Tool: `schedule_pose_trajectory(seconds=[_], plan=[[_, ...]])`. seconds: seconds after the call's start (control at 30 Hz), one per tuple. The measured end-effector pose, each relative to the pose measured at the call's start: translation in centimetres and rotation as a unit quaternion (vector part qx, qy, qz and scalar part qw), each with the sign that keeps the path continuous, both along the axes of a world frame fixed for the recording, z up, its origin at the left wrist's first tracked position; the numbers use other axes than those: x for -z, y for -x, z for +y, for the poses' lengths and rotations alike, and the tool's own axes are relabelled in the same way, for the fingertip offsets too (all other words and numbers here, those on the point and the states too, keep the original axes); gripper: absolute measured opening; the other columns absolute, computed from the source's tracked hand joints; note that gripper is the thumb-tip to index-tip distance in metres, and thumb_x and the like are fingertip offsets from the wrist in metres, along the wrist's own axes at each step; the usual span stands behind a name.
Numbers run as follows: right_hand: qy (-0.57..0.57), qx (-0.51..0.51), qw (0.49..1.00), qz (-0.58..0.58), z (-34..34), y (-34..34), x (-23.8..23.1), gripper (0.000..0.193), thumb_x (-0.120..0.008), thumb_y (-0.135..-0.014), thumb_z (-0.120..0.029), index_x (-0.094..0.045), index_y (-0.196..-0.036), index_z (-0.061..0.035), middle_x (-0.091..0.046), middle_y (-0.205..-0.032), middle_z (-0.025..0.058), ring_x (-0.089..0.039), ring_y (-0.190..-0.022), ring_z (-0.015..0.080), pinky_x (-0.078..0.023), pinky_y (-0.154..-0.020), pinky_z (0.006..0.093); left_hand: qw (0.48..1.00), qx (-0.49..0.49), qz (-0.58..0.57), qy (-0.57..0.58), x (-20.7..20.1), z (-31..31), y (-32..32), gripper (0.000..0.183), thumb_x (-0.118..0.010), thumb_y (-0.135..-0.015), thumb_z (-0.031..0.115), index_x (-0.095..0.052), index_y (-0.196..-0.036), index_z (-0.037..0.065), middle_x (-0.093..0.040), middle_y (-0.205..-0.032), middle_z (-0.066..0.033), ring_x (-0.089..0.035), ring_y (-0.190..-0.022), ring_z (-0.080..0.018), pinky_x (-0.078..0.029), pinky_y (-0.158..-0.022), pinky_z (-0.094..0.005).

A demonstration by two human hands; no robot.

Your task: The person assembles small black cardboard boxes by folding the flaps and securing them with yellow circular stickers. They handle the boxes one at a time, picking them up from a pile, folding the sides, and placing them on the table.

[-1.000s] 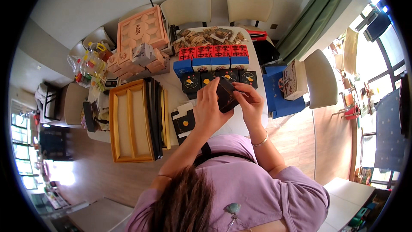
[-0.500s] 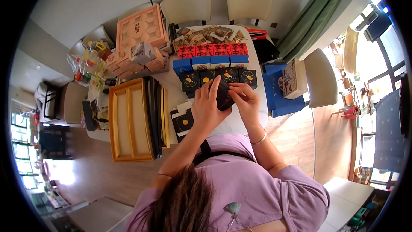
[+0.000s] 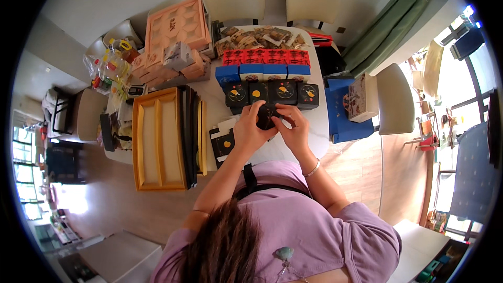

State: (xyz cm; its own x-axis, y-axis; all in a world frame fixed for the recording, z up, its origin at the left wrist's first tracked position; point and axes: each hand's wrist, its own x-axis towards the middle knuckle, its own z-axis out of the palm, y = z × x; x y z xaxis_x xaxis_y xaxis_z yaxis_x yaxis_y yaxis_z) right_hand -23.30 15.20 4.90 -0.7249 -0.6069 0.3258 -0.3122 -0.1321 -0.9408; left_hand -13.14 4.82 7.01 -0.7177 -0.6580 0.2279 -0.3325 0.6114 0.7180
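Note:
Between my two hands is a small black box [image 3: 265, 117], held above the near side of the white table. My left hand [image 3: 252, 129] grips its left side, fingers bent over the top edge. My right hand [image 3: 292, 126] pinches at its right side and front. Just beyond stands a row of black boxes [image 3: 285, 91] with yellow designs. Near my left wrist lies an unfolded black carton [image 3: 224, 143] with white flaps. The box's underside is hidden by my hands.
Blue boxes [image 3: 252, 73], red boxes [image 3: 266, 57] and small packets [image 3: 262, 36] fill the table's far side. At left are gold-rimmed trays [image 3: 157, 141], pink boxes [image 3: 175, 26] and bottles [image 3: 114, 68]. A chair [image 3: 394, 99] with a blue box [image 3: 348, 128] stands at right.
Both hands have changed their hold on the black box. The left fingers, stretched upward before, are now bent over its top, and the box sits tilted differently, lower in the hands.

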Motion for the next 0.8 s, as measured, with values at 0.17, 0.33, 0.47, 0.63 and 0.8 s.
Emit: schedule_pose_trajectory(seconds=[0.17, 0.33, 0.47, 0.63, 0.8], plan=[[0.022, -0.031, 0.999, -0.017, -1.4, -0.2, 1.6, 0.019, -0.074, -0.078, 0.004, -0.067, -0.095, 0.0012, -0.065, -0.111, 0.0126, -0.066, -0.1, 0.0197, -0.057, -0.082, 0.031, 1.0, -0.018, -0.014, -0.014, 0.9, -1.0, -0.9, 0.068, -0.083, -0.062, 0.029, -0.054, -0.122, 0.017, -0.061, -0.106, -0.0136, -0.068, -0.084, -0.034, -0.055, -0.067, -0.0431], [-0.111, -0.057, 0.992, -0.035, -2.7, -0.9, 1.6, 0.03, -0.072, -0.084, -0.005, -0.063, -0.113, -0.0011, -0.061, -0.117, 0.0125, -0.066, -0.098, 0.0189, -0.057, -0.078, 0.0295, 0.986, -0.058, -0.11, -0.112, 2.0, -2.7, -1.8, 0.081, -0.084, -0.063, 0.034, -0.045, -0.131, 0.017, -0.058, -0.114, -0.0153, -0.065, -0.095, -0.0337, -0.055, -0.074, -0.0419], [-0.104, -0.094, 0.984, -0.112, -5.4, 0.2, 5.0, 0.042, -0.071, -0.087, -0.011, -0.059, -0.126, -0.0041, -0.063, -0.114, 0.0129, -0.066, -0.089, 0.0162, -0.056, -0.07, 0.0286, 0.997, -0.034, 0.031, -0.064, 4.2, -5.2, -2.3, 0.105, -0.089, -0.061, 0.032, -0.03, -0.144, 0.01, -0.052, -0.128, -0.0186, -0.06, -0.111, -0.0314, -0.052, -0.088, -0.0395], [-0.173, -0.032, 0.983, -0.058, -11.9, 4.6, 9.1, 0.047, -0.07, -0.086, -0.022, -0.059, -0.125, 0.0023, -0.07, -0.097, 0.0169, -0.069, -0.089, 0.0243, -0.053, -0.076, 0.0324, 0.917, -0.027, 0.116, -0.381, 6.6, -9.7, -1.6, 0.104, -0.087, -0.069, 0.01, -0.022, -0.15, 0.008, -0.039, -0.146, -0.0172, -0.043, -0.132, -0.0263, -0.043, -0.102, -0.0414], [-0.214, -0.017, 0.977, 0.018, -13.4, 4.9, 8.2, 0.035, -0.067, -0.086, -0.02, -0.066, -0.113, 0.0022, -0.072, -0.092, 0.0165, -0.07, -0.083, 0.0226, -0.053, -0.073, 0.0312, 0.933, -0.067, 0.11, -0.335, 8.7, -13.0, -2.7, 0.087, -0.074, -0.078, 0.003, -0.025, -0.15, 0.008, -0.038, -0.148, -0.0157, -0.039, -0.136, -0.0262, -0.035, -0.109, -0.0381]])
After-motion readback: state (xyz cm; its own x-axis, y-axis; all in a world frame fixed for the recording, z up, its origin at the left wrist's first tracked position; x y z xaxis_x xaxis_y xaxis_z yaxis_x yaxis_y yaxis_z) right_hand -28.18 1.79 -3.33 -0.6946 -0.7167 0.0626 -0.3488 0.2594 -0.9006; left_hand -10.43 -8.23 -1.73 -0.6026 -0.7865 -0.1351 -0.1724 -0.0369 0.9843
